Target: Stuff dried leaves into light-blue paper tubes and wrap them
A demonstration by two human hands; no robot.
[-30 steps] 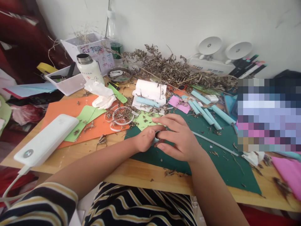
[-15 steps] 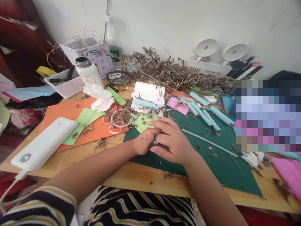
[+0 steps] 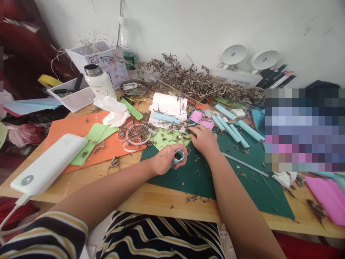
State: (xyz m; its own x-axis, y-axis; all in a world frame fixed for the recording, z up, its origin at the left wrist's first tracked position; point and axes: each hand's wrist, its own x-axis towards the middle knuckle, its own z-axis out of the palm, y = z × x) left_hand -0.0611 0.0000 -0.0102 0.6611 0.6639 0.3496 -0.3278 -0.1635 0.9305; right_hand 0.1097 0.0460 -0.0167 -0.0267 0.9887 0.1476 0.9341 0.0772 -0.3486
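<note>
My left hand [image 3: 165, 160] is wrapped round a light blue paper tube [image 3: 179, 157], its open end facing up towards me. Dark dried leaf bits show inside the tube. Farther forward, my right hand [image 3: 204, 140] has its fingers closed on dried leaves [image 3: 192, 132] at the edge of the lime green paper [image 3: 168, 138]; the fingertips are partly hidden. Under both hands lies a dark green sheet [image 3: 242, 187] strewn with leaf crumbs. A roll of clear-white tape [image 3: 138, 134] with leaves in its ring sits to the left.
Several rolled blue paper tubes [image 3: 228, 127] lie at the right. Behind them spreads a heap of dried plant stems [image 3: 188, 81]. On the left are a white power bank [image 3: 50, 163], an orange sheet [image 3: 61, 131], crumpled tissue [image 3: 113, 111] and an uncapped white bottle [image 3: 98, 82].
My right hand has left the tube's mouth and moved forward and right to the dried leaves. The tube in my left hand is now uncovered, with leaf bits visible in it.
</note>
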